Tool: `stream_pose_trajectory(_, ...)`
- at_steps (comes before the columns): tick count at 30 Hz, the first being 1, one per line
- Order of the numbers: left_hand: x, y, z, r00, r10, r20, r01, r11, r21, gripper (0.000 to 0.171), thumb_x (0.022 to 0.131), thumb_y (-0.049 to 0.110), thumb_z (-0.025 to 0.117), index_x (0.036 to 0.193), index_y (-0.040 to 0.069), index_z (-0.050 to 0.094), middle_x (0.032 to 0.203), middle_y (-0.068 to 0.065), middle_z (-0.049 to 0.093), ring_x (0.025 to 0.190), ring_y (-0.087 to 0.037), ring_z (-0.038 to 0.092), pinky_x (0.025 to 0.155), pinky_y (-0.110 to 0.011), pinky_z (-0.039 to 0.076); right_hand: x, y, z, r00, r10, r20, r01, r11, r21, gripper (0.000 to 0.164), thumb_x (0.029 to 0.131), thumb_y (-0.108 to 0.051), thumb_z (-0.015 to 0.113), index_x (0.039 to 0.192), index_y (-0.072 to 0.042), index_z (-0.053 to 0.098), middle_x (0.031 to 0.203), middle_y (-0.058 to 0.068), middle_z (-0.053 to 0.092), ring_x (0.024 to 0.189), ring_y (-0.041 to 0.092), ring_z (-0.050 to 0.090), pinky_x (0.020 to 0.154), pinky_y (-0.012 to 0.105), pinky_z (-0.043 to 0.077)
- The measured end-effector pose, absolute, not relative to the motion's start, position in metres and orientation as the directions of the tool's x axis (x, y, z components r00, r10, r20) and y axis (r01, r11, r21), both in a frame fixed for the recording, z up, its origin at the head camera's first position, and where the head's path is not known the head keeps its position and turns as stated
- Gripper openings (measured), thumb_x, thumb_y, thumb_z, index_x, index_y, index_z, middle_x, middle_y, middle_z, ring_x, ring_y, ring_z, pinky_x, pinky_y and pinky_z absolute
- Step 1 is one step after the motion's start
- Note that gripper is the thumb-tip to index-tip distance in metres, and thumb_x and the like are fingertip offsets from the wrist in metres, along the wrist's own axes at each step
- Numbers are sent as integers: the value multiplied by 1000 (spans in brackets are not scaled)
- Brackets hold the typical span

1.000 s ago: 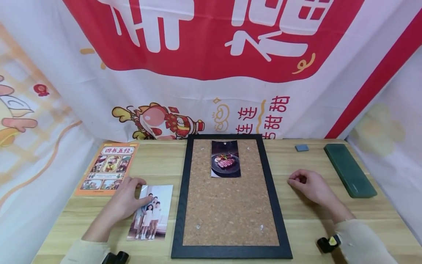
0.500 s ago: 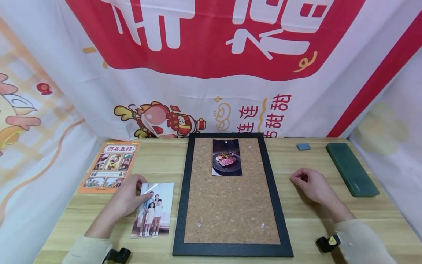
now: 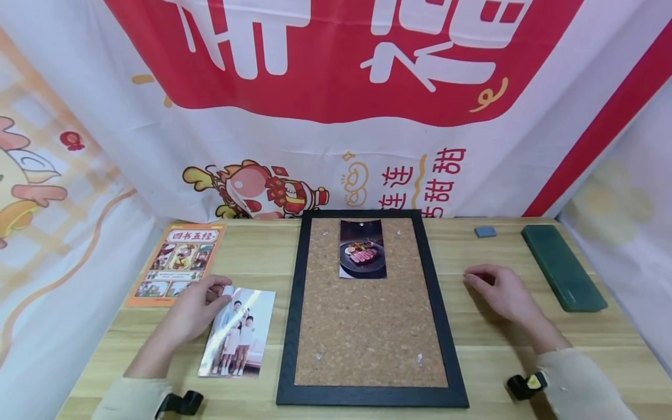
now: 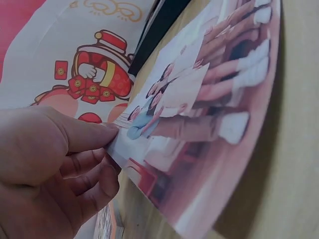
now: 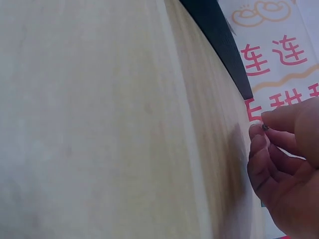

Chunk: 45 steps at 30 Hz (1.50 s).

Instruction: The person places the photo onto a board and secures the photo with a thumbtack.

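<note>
My left hand [image 3: 196, 309] pinches a family photo [image 3: 238, 338] at its upper left corner between thumb and fingers. In the left wrist view that photo [image 4: 184, 99] slants up from the wooden table, its far edge casting a shadow. To the right of the corkboard [image 3: 367, 326], my right hand [image 3: 496, 291] is held over the table. Its thumb and index finger pinch a tiny dark pin-like thing [image 5: 264, 127], mostly hidden by the fingertips. A photo of sliced steak on a plate [image 3: 362, 251] is fixed at the board's top centre by a small pin [image 3: 361, 224].
The board has a black frame [image 3: 373, 398] and several clear pins [image 3: 419, 359] near its corners. An orange booklet [image 3: 181, 256] lies behind my left hand. A blue eraser-like block [image 3: 485, 231] and a green case [image 3: 564, 268] lie at the back right. Printed cloth [image 3: 331, 140] hangs behind.
The left thumb has drawn back from the photo's face to its corner, and the photo has tilted, now catching glare. The right hand has stayed nearly in place.
</note>
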<state>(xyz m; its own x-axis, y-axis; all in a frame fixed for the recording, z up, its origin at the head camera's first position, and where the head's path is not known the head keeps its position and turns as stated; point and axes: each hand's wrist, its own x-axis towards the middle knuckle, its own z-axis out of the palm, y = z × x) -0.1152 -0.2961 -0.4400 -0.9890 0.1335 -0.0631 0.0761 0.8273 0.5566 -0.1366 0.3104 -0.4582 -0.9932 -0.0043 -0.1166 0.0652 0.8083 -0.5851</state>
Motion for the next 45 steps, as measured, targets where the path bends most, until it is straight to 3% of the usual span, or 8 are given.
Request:
stream_pose_trajectory(2, -115, -298, -438, -990, 134, -50, 84, 826, 557, 34, 102, 7, 70, 133, -5, 67, 103, -12, 72, 91, -20, 68, 77, -31, 59, -137, 311, -457, -991, -15, -130, 66, 803, -592, 28, 109, -25, 66, 125, -3, 75, 124, 22, 74, 108, 35, 65, 95, 54, 56)
stream_pose_trajectory(6, -115, -301, -435, -993, 108, -54, 59, 827, 559, 32, 105, 10, 66, 134, -3, 68, 107, -14, 73, 96, -23, 70, 81, -37, 60, -138, 312, -455, -989, -35, -144, 59, 800, -597, 20, 107, -25, 70, 117, -9, 77, 116, 14, 75, 101, 28, 61, 88, 40, 52)
stream_pose_trajectory(11, -113, -303, -432, -996, 78, -42, 40, 823, 566, 29, 106, 11, 64, 133, 0, 70, 109, -13, 75, 99, -25, 71, 81, -30, 58, -137, 312, -457, -986, -55, -158, 50, 801, -596, 13, 104, -24, 74, 112, -15, 81, 112, 7, 78, 97, 24, 61, 83, 33, 50)
stream_pose_trajectory(17, -112, -308, -428, -998, 61, 6, 53, 807, 588, 24, 106, 12, 66, 126, 1, 73, 106, -12, 76, 97, -25, 72, 77, -21, 56, -137, 309, -457, -974, -71, -213, 83, 767, -636, 19, 106, -22, 70, 118, -11, 80, 107, 7, 78, 87, 21, 65, 71, 28, 57)
stream_pose_trajectory(25, -112, -314, -422, -997, 20, 74, 62, 777, 626, 21, 107, 14, 67, 123, 2, 74, 106, -14, 76, 90, -12, 68, 74, -16, 57, -134, 304, -452, -976, -100, -193, 58, 735, -675, 23, 109, -15, 64, 126, -3, 75, 110, 12, 78, 87, 21, 68, 71, 24, 60)
stream_pose_trajectory(29, -113, -314, -417, -999, -25, 37, 7, 738, 674, 27, 108, 18, 66, 130, 2, 71, 112, -16, 73, 88, -6, 66, 73, -22, 60, -134, 303, -450, -978, -104, -182, 50, 727, -684, 22, 110, -13, 63, 125, -2, 74, 109, 13, 78, 87, 20, 68, 71, 24, 60)
stream_pose_trajectory(36, -116, -309, -409, -997, -56, -56, -79, 634, 769, 34, 109, 21, 64, 137, 2, 67, 119, -19, 71, 86, -8, 70, 74, -30, 65, -134, 300, -447, -980, -106, -170, 43, 717, -696, 22, 111, -13, 61, 126, -5, 73, 113, 13, 78, 92, 20, 72, 75, 22, 61)
stream_pose_trajectory(45, -120, -285, -406, -999, 8, -42, -30, 559, 829, 31, 106, 10, 67, 134, -4, 66, 116, -24, 73, 83, -7, 72, 76, -30, 65, -136, 289, -440, -978, -123, -170, 38, 693, -720, 21, 110, -18, 63, 127, -8, 71, 113, 10, 78, 96, 21, 72, 77, 23, 60)
